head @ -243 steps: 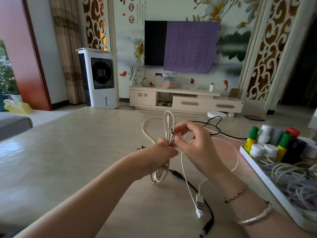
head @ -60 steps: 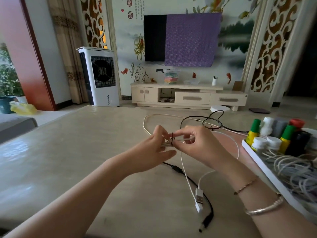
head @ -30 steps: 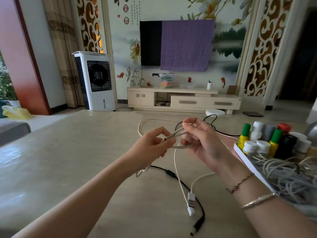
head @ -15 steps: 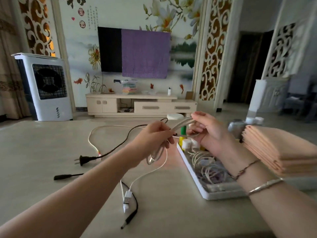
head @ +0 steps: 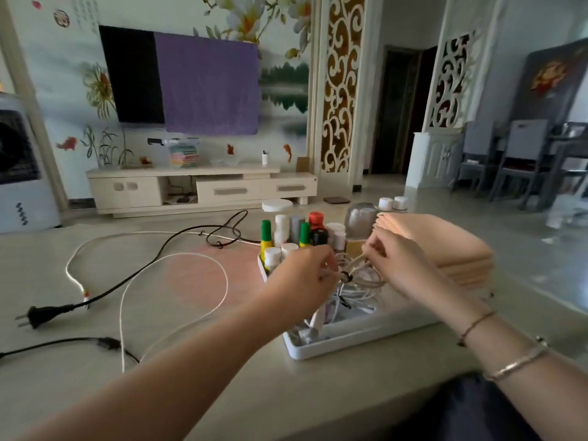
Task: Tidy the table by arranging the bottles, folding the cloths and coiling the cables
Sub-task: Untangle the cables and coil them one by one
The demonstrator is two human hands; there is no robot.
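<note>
Fingers (head: 321, 265) pinch coiled cable (head: 356, 275) — above tray (head: 350, 340).

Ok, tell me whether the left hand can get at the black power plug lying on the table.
Probably yes, once freed. The black power plug lies in the open on the table, nothing over it. But the left hand now holds the coiled white cable over the tray.

Two hands, left (head: 299, 275) and right (head: 401, 268); one white tray (head: 350, 340); two green-capped bottles (head: 266, 237); one red-capped bottle (head: 316, 224); one stack of folded cloths (head: 445, 243); one black plug (head: 35, 316) at the near left.
</note>
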